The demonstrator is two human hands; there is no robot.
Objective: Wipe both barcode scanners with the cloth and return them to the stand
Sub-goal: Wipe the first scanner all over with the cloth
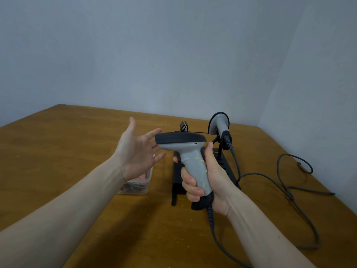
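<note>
My right hand grips the grey handle of a grey and black barcode scanner, held upright above the table with its head pointing left. Small yellow crumbs stick to the handle. My left hand is open, palm facing right, its fingertips at the scanner's black head. A second scanner hangs in the black stand behind, at the right end. No cloth is visible.
A clear plastic container with pinkish and dark contents sits on the wooden table, partly behind my left wrist. Grey cables loop over the table at right. Walls close off the back and right.
</note>
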